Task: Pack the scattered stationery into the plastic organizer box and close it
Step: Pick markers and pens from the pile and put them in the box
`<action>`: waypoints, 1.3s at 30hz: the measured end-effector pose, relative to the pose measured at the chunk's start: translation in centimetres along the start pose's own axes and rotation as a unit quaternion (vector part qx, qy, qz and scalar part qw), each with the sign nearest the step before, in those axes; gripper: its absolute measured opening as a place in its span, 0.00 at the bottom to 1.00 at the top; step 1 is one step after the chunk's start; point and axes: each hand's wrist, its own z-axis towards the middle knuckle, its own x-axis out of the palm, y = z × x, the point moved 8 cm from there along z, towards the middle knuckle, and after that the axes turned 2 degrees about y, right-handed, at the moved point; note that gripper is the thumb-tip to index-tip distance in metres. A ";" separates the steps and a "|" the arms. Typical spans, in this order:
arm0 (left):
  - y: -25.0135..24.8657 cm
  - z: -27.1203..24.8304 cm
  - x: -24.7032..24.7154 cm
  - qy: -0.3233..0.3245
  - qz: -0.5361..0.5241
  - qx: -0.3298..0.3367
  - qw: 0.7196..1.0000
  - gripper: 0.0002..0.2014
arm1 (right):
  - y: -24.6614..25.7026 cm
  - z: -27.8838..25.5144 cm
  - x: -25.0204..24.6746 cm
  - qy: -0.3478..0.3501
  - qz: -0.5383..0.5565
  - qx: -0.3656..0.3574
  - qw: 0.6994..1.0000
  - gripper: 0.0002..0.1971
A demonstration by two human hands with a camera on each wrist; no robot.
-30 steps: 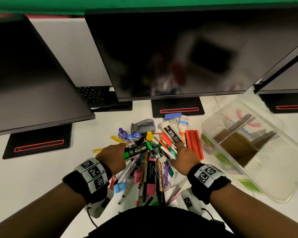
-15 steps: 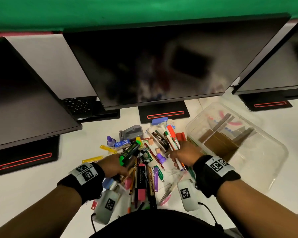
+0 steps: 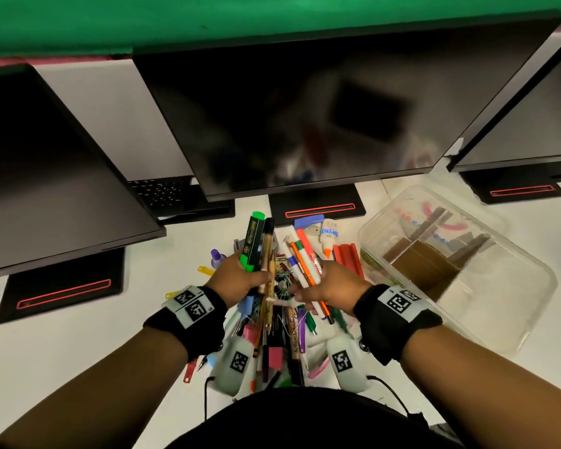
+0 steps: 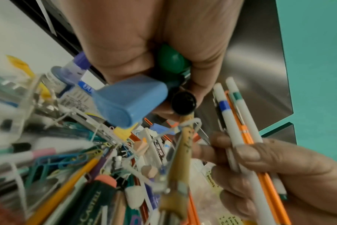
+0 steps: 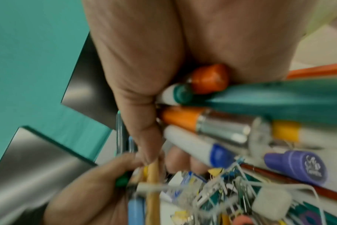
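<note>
A heap of pens, markers, pencils and clips (image 3: pixel 274 332) lies on the white desk in front of me. My left hand (image 3: pixel 240 278) grips a bunch with a green-capped marker (image 3: pixel 253 241), a black pen and a tan pencil (image 4: pixel 185 146), raised above the heap. My right hand (image 3: pixel 324 288) grips several white and orange pens (image 3: pixel 305 264) (image 4: pixel 240 137) (image 5: pixel 192 117). The two hands nearly touch, and a white string (image 3: pixel 280 301) tangles round the pencil between them. The clear plastic organizer box (image 3: pixel 499 306) stands open at the right, with cardboard dividers (image 3: pixel 425 264) inside.
Three dark monitors (image 3: pixel 321 108) on black bases (image 3: pixel 318 209) line the back of the desk. A glue bottle (image 3: pixel 329 236), a red folded item (image 3: pixel 348 257) and a purple-capped bottle (image 3: pixel 217 256) lie behind the heap. My torso is at the front edge.
Both hands have risen off the heap, each lifting a bunch of pens, and come closer together. The view has shifted a little.
</note>
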 end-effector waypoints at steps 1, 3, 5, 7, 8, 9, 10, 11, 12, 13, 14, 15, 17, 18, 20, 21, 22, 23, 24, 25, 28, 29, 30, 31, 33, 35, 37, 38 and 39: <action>-0.1 0.1 0.2 -0.008 -0.020 0.007 1.000 0.11 | 0.3 0.2 0.8 0.014 -0.011 -0.004 1.000 0.11; -0.4 0.3 0.5 -0.016 -0.044 0.021 0.999 0.08 | 0.7 0.8 1.8 0.014 -0.047 -0.011 0.999 0.13; -0.8 0.4 0.6 -0.023 -0.063 0.031 0.997 0.10 | 1.0 1.2 2.3 -0.006 -0.062 -0.021 0.998 0.14; -1.2 0.4 0.5 -0.038 -0.058 0.039 0.997 0.12 | 1.1 1.3 2.3 -0.021 -0.071 -0.021 0.997 0.15; -1.3 0.4 0.2 -0.053 -0.060 0.037 0.996 0.12 | 0.9 1.4 2.3 -0.023 -0.074 -0.020 0.997 0.14; -1.2 0.4 -0.3 -0.072 -0.070 0.034 0.994 0.13 | 0.8 1.4 2.2 -0.021 -0.078 -0.019 0.997 0.13; -1.1 0.5 -0.8 -0.092 -0.080 0.029 0.992 0.14 | 0.5 1.3 2.2 -0.018 -0.080 -0.016 0.996 0.12; -1.1 0.5 -1.4 -0.111 -0.090 0.024 0.989 0.14 | 0.4 1.2 2.1 -0.016 -0.085 -0.014 0.996 0.13; -1.0 0.4 -1.9 -0.127 -0.094 0.019 0.987 0.16 | 0.2 1.0 2.1 -0.017 -0.093 -0.008 0.996 0.14; -0.8 0.5 -2.4 -0.140 -0.094 0.017 0.986 0.17 | 0.0 0.8 2.0 -0.018 -0.105 -0.002 0.994 0.17; -0.9 0.5 -2.9 -0.152 -0.091 0.021 0.984 0.17 | -0.3 0.7 1.9 -0.020 -0.121 0.004 0.992 0.19; -0.9 0.5 -3.4 -0.165 -0.087 0.026 0.982 0.16 | -0.6 0.5 1.9 -0.019 -0.141 0.012 0.990 0.20; -1.3 0.4 -4.2 -0.185 -0.074 0.041 0.979 0.15 | -1.6 0.3 1.9 -0.007 -0.177 0.034 0.984 0.21; -1.6 0.4 -4.4 -0.184 -0.067 0.049 0.979 0.15 | -2.2 0.3 1.8 -0.008 -0.182 0.047 0.982 0.21; -2.3 0.4 -4.3 -0.167 -0.047 0.063 0.983 0.15 | -3.1 0.4 1.1 -0.035 -0.172 0.059 0.983 0.20; -2.5 0.5 -4.0 -0.154 -0.032 0.068 0.985 0.15 | -3.2 0.4 0.4 -0.054 -0.160 0.053 0.984 0.21; -2.8 0.5 -3.5 -0.139 -0.017 0.073 0.987 0.15 | -3.0 0.4 -0.3 -0.079 -0.144 0.044 0.985 0.23; -3.2 0.5 -2.9 -0.125 0.000 0.075 0.989 0.16 | -2.7 0.1 -1.4 -0.111 -0.112 0.035 0.987 0.21; -3.5 0.5 -2.4 -0.114 0.014 0.079 0.990 0.16 | -2.1 -0.4 -2.6 -0.145 -0.058 0.017 0.988 0.15; -3.8 0.5 -1.8 -0.102 0.025 0.084 0.991 0.16 | -1.6 -1.0 -4.0 -0.178 0.015 0.001 0.984 0.11; -5.1 0.7 0.3 -0.060 0.067 0.089 0.992 0.18 | -1.3 -3.2 -9.0 -0.275 0.248 -0.016 0.929 0.08; -5.4 0.8 0.8 -0.051 0.089 0.088 0.991 0.18 | -1.9 -3.6 -10.7 -0.305 0.304 -0.005 0.903 0.07; -5.9 0.9 1.2 -0.042 0.105 0.089 0.990 0.19 | -2.4 -3.9 -12.1 -0.330 0.349 0.010 0.877 0.06; -6.6 1.1 1.8 -0.033 0.120 0.090 0.988 0.20 | -3.2 -4.0 -13.4 -0.346 0.392 0.024 0.852 0.05; -8.1 1.2 2.6 -0.023 0.142 0.100 0.985 0.21 | -4.3 -3.6 -15.3 -0.358 0.428 0.057 0.828 0.05; -9.8 1.2 3.3 -0.017 0.173 0.112 0.978 0.21 | -5.2 -2.6 -16.7 -0.354 0.408 0.093 0.836 0.08; -11.5 1.2 4.3 -0.009 0.200 0.122 0.972 0.19 | -5.7 -1.8 -17.8 -0.339 0.363 0.133 0.858 0.07; -12.4 1.4 4.9 -0.003 0.211 0.124 0.970 0.19 | -5.6 -1.6 -18.1 -0.329 0.332 0.146 0.872 0.06; -13.0 1.5 5.6 0.007 0.220 0.125 0.967 0.19 | -5.5 -1.1 -18.4 -0.314 0.293 0.151 0.890 0.06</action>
